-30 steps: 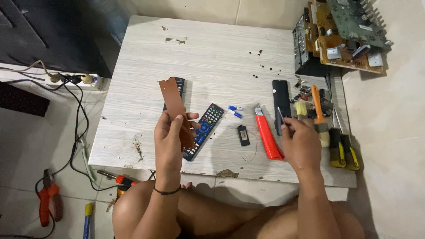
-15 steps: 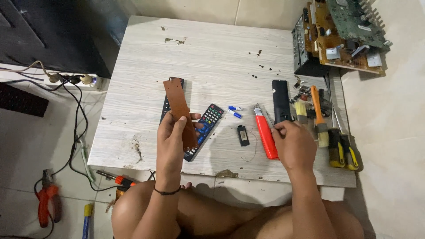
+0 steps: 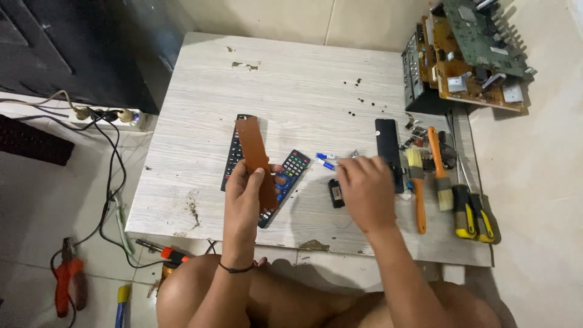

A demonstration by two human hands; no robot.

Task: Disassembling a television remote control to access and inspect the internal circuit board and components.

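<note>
1. Head view, the work: our left hand (image 3: 249, 191) grips a long brown rectangular circuit strip (image 3: 255, 159) by its lower end and holds it tilted above the bench (image 3: 291, 79). Under it lie two black remote controls, one plain (image 3: 233, 152), one with coloured buttons (image 3: 286, 181).
2. Our right hand (image 3: 364, 191) hovers palm-down over the bench; whether its fingers pinch anything we cannot tell. Just beside it lie two small blue-and-white pieces (image 3: 325, 160) and a small black rectangular part (image 3: 336, 192).
3. How far along: we judge the job mid-way. The brown strip is out and in hand, a narrow black cover (image 3: 387, 149) lies apart to the right, and nothing looks put back together yet.
4. The surface: a pale wood-grain bench, scuffed and chipped along the near edge. At the right lie an orange-handled brush (image 3: 418, 194), a second brush (image 3: 438, 176) and yellow-and-black screwdrivers (image 3: 473, 212).
5. The room: an opened chassis with green and tan circuit boards (image 3: 473, 54) sits in the far right corner. On the tiled floor at left are a white power strip (image 3: 109, 116) with cables and red-handled pliers (image 3: 68, 282).
</note>
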